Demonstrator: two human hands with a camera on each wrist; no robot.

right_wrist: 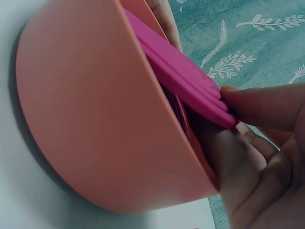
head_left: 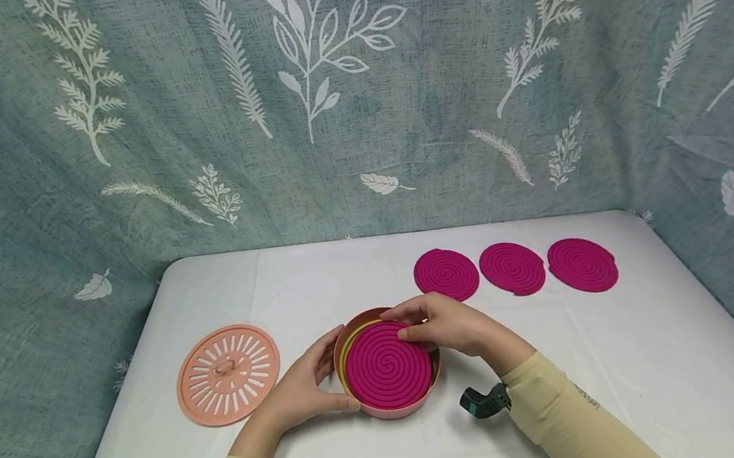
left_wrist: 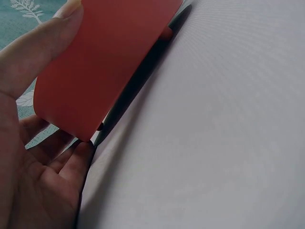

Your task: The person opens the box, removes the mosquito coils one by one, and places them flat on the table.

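Observation:
A round coral-pink mosquito coil box [head_left: 396,413] stands on the table, with a thin yellow-green ring [head_left: 341,362] showing inside its rim. My left hand [head_left: 300,392] holds the box by its left side, thumb at the front and fingers toward the back. My right hand [head_left: 449,324] pinches the right edge of a magenta spiral mosquito coil [head_left: 387,367] between thumb and fingers. In the right wrist view this coil [right_wrist: 176,71] lies tilted, its gripped edge raised above the rim. Darker layers show beneath it inside the box; their kind is unclear.
A coral slotted lid [head_left: 228,375] with a small centre loop lies left of the box. Three more magenta coils, a left one [head_left: 446,275], a middle one [head_left: 512,269] and a right one [head_left: 582,265], lie in a row at the back right. Patterned cloth surrounds the white table.

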